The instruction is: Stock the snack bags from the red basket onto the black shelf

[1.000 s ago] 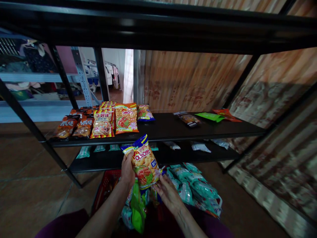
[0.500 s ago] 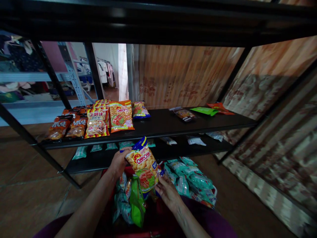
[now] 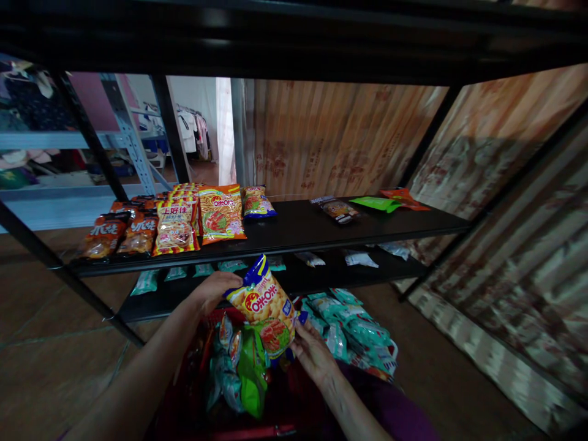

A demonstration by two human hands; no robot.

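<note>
My left fingers (image 3: 231, 281) pinch the mimi snack bag (image 3: 266, 303) by its top, my right fingers (image 3: 307, 339) clasp its lower corner, probably supporting both ends.

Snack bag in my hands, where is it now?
In the head view, the snack bag is low, slightly left of centre, held between the left hand and right hand, above the red basket.
</note>
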